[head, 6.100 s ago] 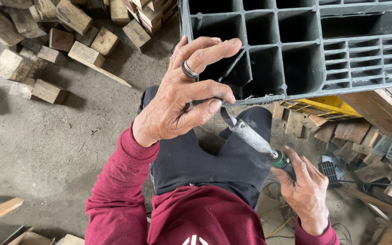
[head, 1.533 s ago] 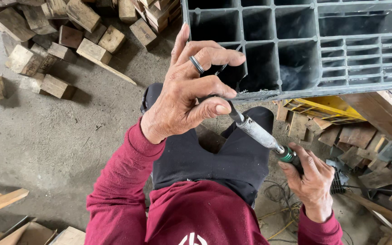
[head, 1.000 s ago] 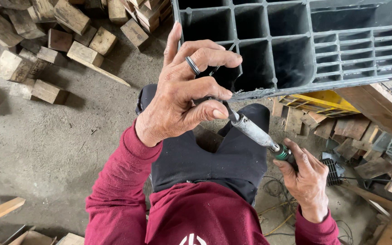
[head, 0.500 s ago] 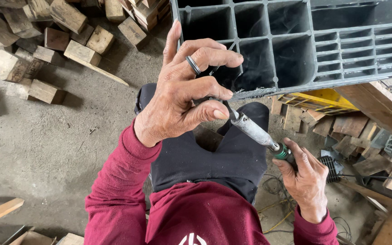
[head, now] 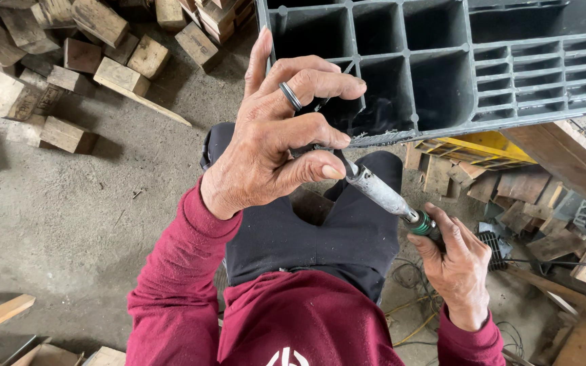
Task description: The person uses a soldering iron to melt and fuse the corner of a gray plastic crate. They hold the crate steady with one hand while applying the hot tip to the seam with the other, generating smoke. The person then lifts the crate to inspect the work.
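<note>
Risk of burnt fingertips: left hand pinching the soldering iron tip against the grey plastic pallet edge, right hand clasping its handle.

The person wears a dark red long-sleeved sweatshirt with ribbed cuffs at both wrists and a small white mark on the chest at the bottom edge of the view. Below it are dark grey trousers. The left hand carries a plain dark ring on one finger; the right hand is bare.
</note>
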